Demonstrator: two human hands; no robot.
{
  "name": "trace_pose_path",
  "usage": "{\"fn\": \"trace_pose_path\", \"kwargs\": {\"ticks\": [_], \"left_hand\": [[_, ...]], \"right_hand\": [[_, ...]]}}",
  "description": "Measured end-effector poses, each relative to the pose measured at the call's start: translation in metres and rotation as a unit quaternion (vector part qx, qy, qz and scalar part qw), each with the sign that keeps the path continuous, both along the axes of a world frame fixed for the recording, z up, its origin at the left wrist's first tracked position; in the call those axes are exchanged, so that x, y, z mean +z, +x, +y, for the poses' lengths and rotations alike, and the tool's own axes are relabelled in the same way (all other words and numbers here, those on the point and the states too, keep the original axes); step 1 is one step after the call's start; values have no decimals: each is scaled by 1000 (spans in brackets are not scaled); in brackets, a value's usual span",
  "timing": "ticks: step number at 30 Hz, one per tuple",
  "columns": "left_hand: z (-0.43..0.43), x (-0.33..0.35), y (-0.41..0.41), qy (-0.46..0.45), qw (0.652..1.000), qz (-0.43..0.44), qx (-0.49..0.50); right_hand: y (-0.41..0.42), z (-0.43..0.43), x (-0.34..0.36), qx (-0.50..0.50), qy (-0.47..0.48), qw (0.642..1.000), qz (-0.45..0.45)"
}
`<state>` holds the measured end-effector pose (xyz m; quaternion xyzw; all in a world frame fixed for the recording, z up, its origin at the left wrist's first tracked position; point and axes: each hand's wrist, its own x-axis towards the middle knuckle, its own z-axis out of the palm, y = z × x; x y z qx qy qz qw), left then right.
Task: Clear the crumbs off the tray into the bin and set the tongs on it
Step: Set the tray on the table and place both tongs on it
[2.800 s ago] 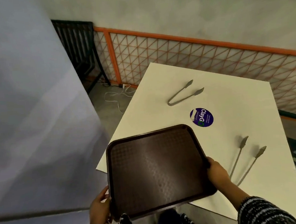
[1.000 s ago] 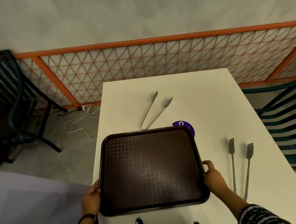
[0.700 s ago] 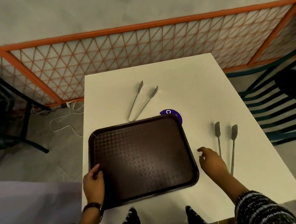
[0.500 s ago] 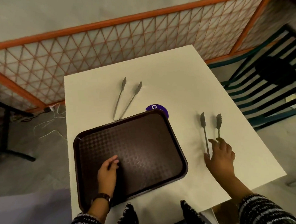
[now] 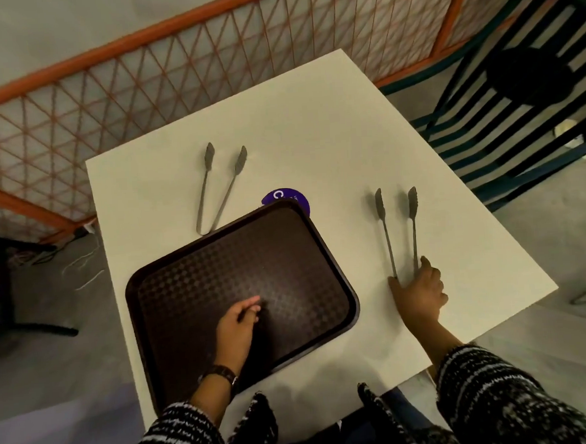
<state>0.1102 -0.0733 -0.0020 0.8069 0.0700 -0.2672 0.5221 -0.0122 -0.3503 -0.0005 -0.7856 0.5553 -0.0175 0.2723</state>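
Note:
A dark brown tray (image 5: 287, 256) lies flat on the white table (image 5: 313, 134), near its left front edge. My left hand (image 5: 237, 323) rests on the tray's inner surface, fingers loosely together, holding nothing. One pair of metal tongs (image 5: 398, 230) lies to the right of the tray, and my right hand (image 5: 419, 291) covers its handle end, fingers closing around both arms. A second pair of tongs (image 5: 219, 188) lies beyond the tray's far edge, untouched. No crumbs show on the tray and no bin is in view.
A round purple sticker (image 5: 288, 198) sits on the table, half under the tray's far corner. An orange lattice fence (image 5: 172, 64) runs behind the table. A dark slatted chair (image 5: 517, 105) stands at the right; loose cables (image 5: 85, 265) lie on the floor at the left.
The tray was carried in and set down on the table. My left hand slid from its rim onto its surface. My right hand let go and reached right onto the nearer tongs.

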Motion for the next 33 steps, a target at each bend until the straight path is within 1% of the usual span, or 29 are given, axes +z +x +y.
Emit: {"fn": "trace_pose_path", "kwargs": {"ticks": [3,5,6,7,11,15,17,20,23,24,27,30,33], "left_hand": [[7,5,8,-10,1000,-9,-17],[11,-22,27,62,997,17,-47],[12,-17,36,69,997,10,-39],[14,-14,48,68,997,0,-37],[-10,1,108,86,991,-85,-65],[-11,9,167,173,962,-198,-76],[-19,0,190,209,950,-219,-69],[-33,-14,208,255,943,-206,-58],[-41,-31,219,285,946,-143,-54],[-43,-38,222,297,943,-134,-59],[-47,-47,228,330,929,-154,-65],[-46,-47,236,324,930,-160,-68],[-34,-39,237,294,931,-212,-41]], "right_hand": [[-5,8,1,0,-12,1000,-24],[-19,28,-41,-46,61,997,0],[-24,33,-43,-38,58,997,-20],[-28,43,-42,-22,66,997,-21],[-29,56,-30,27,53,996,-70],[-37,85,-18,114,66,987,-92],[-38,91,-15,138,66,984,-85],[-42,101,-9,186,55,979,-66],[-46,104,-8,214,60,974,-48],[-47,107,-8,222,57,972,-43],[-50,113,-10,239,48,969,-32],[-50,115,-10,247,52,967,-29],[-43,115,-5,266,52,962,-34]]}}
